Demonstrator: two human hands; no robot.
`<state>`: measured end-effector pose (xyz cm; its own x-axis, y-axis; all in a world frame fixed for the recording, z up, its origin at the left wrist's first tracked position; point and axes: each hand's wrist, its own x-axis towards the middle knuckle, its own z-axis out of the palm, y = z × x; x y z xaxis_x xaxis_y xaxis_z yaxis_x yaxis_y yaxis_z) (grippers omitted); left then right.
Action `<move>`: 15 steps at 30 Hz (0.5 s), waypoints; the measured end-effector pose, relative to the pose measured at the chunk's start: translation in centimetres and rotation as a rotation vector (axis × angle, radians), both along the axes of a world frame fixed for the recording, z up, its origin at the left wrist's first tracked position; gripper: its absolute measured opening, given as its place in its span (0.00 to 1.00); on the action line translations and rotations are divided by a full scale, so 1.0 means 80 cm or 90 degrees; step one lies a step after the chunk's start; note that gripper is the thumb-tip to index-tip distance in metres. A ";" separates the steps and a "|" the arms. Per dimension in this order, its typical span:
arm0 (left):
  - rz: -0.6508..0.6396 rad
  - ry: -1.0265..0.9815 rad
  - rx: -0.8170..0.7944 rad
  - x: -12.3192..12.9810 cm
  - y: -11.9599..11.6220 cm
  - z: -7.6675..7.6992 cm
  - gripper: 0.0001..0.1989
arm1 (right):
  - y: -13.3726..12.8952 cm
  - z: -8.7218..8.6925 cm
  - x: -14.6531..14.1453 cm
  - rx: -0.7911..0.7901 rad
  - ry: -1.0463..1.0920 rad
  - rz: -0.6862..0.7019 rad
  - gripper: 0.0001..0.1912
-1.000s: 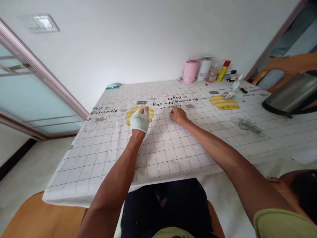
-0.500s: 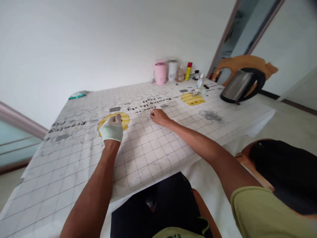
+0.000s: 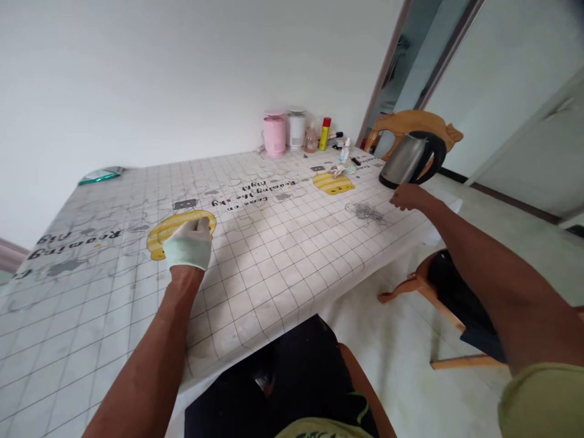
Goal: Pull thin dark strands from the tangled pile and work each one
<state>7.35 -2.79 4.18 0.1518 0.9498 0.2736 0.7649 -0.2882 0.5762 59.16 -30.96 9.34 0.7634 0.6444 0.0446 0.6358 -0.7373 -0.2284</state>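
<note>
My left hand (image 3: 188, 243) wears a whitish-green glove and is closed over a yellow striped print on the tablecloth (image 3: 274, 261); whatever its fingers hold, if anything, is hidden. Bare and closed, my right hand (image 3: 407, 198) is at the table's right side, just in front of the steel kettle (image 3: 405, 159) with a black handle. What its fingers hold, if anything, is too small to make out. A tangle of thin dark strands (image 3: 365, 213) lies left of my right hand.
Along the wall are a pink container (image 3: 274, 135), a white container (image 3: 296, 131), a pump bottle (image 3: 311, 139) and a red-capped yellow can (image 3: 325, 134). A green packet (image 3: 101, 176) lies back left. Wooden chairs (image 3: 413, 123) (image 3: 410, 285) stand at the right.
My right hand has moved from the middle of the table to the right, near the kettle. The view has turned right. My left hand remains closed over the yellow print.
</note>
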 end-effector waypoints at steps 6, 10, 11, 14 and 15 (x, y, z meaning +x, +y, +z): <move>-0.005 0.001 -0.005 0.002 -0.002 -0.003 0.19 | -0.014 -0.030 -0.015 -0.115 0.078 0.121 0.13; -0.009 -0.001 -0.001 0.004 -0.003 -0.003 0.18 | 0.003 -0.053 -0.043 -0.215 -0.100 0.255 0.14; -0.011 -0.002 0.000 0.004 -0.003 -0.003 0.18 | 0.005 -0.056 -0.046 -0.220 -0.131 0.253 0.12; -0.016 -0.013 -0.003 0.001 -0.002 -0.003 0.19 | 0.008 -0.053 -0.042 -0.161 -0.157 0.199 0.10; -0.018 -0.016 -0.004 0.000 -0.001 -0.002 0.18 | 0.008 -0.049 -0.038 -0.124 -0.151 0.169 0.10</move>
<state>7.37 -2.90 4.02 0.1720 0.9470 0.2713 0.7413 -0.3058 0.5974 56.13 -30.32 5.44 0.5524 0.8316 0.0578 0.8282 -0.5553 0.0750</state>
